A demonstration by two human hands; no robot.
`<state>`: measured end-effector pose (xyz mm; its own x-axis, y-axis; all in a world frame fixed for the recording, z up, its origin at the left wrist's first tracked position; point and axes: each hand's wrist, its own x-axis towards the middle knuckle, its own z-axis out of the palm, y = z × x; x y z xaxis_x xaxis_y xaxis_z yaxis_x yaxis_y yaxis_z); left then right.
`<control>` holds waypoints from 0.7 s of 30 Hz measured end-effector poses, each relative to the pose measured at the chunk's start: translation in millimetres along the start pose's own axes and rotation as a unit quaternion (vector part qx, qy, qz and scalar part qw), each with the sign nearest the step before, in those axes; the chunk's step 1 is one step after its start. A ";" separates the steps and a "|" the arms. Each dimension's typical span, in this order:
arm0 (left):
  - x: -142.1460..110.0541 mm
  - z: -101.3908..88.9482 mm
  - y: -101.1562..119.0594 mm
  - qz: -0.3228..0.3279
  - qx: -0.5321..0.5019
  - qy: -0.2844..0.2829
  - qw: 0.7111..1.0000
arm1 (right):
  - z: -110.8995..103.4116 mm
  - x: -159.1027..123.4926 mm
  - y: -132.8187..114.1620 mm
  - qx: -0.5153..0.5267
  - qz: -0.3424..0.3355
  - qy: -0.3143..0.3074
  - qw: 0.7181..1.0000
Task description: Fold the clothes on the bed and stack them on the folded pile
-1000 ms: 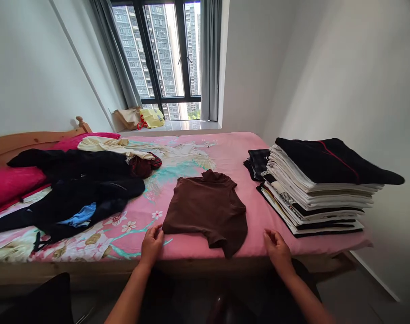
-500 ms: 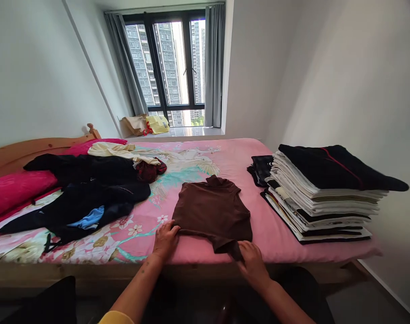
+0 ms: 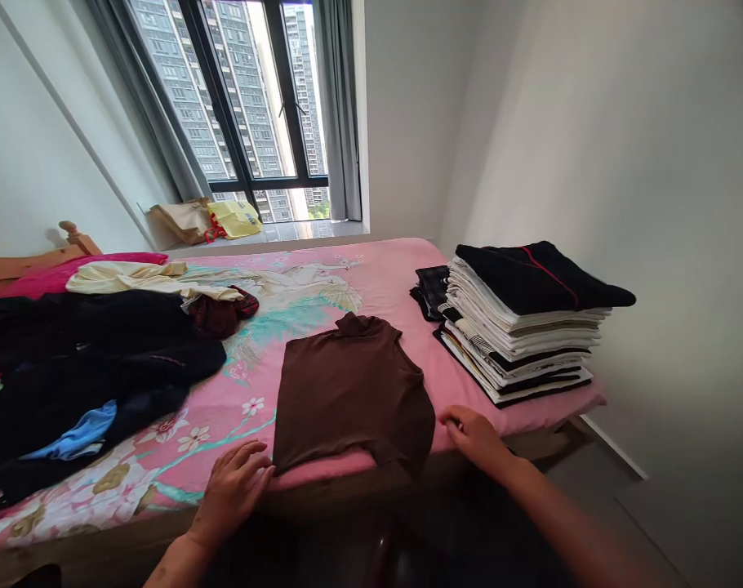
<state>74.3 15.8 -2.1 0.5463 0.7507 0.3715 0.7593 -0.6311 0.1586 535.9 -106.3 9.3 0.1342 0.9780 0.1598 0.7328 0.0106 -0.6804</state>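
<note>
A brown turtleneck top (image 3: pixel 353 396) lies flat on the pink bed sheet (image 3: pixel 384 282), its hem at the near edge. My left hand (image 3: pixel 232 488) rests at the top's lower left corner, fingers curled on the cloth edge. At the lower right corner my right hand (image 3: pixel 477 437) touches the top's side, fingers bent, with nothing seen inside it.
A tall stack of folded clothes (image 3: pixel 518 322) stands on the bed's right side near the wall. A heap of dark unfolded clothes (image 3: pixel 83 367) with a cream garment (image 3: pixel 132 278) covers the left side. Paper bags (image 3: pixel 206 219) sit on the window sill.
The view has swung to the right and closer. My right hand has moved from the dangling corner of the brown top out to its right side. My left hand stays at the lower left corner.
</note>
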 end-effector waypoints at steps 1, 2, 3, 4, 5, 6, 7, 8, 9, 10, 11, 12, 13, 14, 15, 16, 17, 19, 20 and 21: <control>6.2 4.8 -2.0 -0.018 -0.004 0.018 1.000 | 1.9 12.4 1.6 0.022 0.009 0.034 0.999; 13.1 10.6 -3.1 -0.036 -0.010 0.034 0.999 | 4.0 26.1 2.2 0.036 0.020 0.054 0.998; 19.9 17.1 -3.3 -0.054 -0.016 0.048 0.997 | 6.3 40.3 2.0 0.042 0.034 0.061 0.997; 25.9 24.0 -2.8 -0.075 -0.021 0.059 0.995 | 8.5 54.4 1.5 0.040 0.050 0.060 0.996; 30.4 30.9 -2.0 -0.097 -0.021 0.066 0.993 | 10.4 67.8 0.9 0.036 0.067 0.054 0.996; 33.2 37.3 -1.2 -0.118 -0.016 0.069 0.990 | 11.9 80.1 0.8 0.033 0.083 0.046 0.995; 34.4 42.8 -0.5 -0.137 -0.007 0.069 0.988 | 13.0 90.9 1.3 0.032 0.095 0.037 0.994; 34.2 47.2 -0.2 -0.151 0.002 0.067 0.986 | 13.7 100.0 2.6 0.035 0.104 0.029 0.993; 33.0 50.4 -0.4 -0.159 0.009 0.066 0.985 | 14.1 107.4 4.6 0.040 0.112 0.023 0.993; 31.3 52.5 -1.1 -0.157 0.012 0.065 0.985 | 14.3 113.1 7.2 0.046 0.120 0.015 0.992; 29.3 53.7 -2.0 -0.151 0.011 0.065 0.986 | 14.4 117.1 10.4 0.055 0.128 0.010 0.990; 27.6 54.2 -3.2 -0.143 0.008 0.066 0.987 | 14.5 119.6 14.0 0.067 0.138 0.009 0.988; 26.1 54.3 -4.3 -0.137 0.005 0.069 0.988 | 14.8 120.6 17.7 0.080 0.149 0.012 0.986; 25.2 54.4 -5.3 -0.134 0.004 0.072 0.988 | 15.5 120.2 21.6 0.096 0.161 0.018 0.982; 24.7 54.6 -6.0 -0.133 0.004 0.076 0.988 | 16.6 118.6 25.5 0.114 0.175 0.027 0.978; 24.6 54.8 -6.5 -0.135 0.004 0.080 0.988 | 18.0 116.0 29.1 0.133 0.189 0.036 0.972; 24.9 55.2 -6.8 -0.137 0.004 0.083 0.987 | 19.9 112.5 32.3 0.152 0.203 0.045 0.966; 26.0 55.9 -6.9 -0.138 0.002 0.088 0.986 | 24.1 104.1 37.0 0.188 0.227 0.056 0.954; 26.4 56.1 -6.6 -0.138 -0.002 0.091 0.986 | 26.1 99.8 38.3 0.204 0.237 0.056 0.948; 26.5 56.2 -6.0 -0.137 -0.007 0.095 0.986 | 27.8 95.9 39.0 0.216 0.245 0.051 0.944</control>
<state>104.1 50.5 -44.6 0.2450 0.8437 0.4777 0.8635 -0.4140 0.2882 558.8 -6.3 -21.8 0.4664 0.8623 -0.1971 0.2276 -0.3323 -0.9153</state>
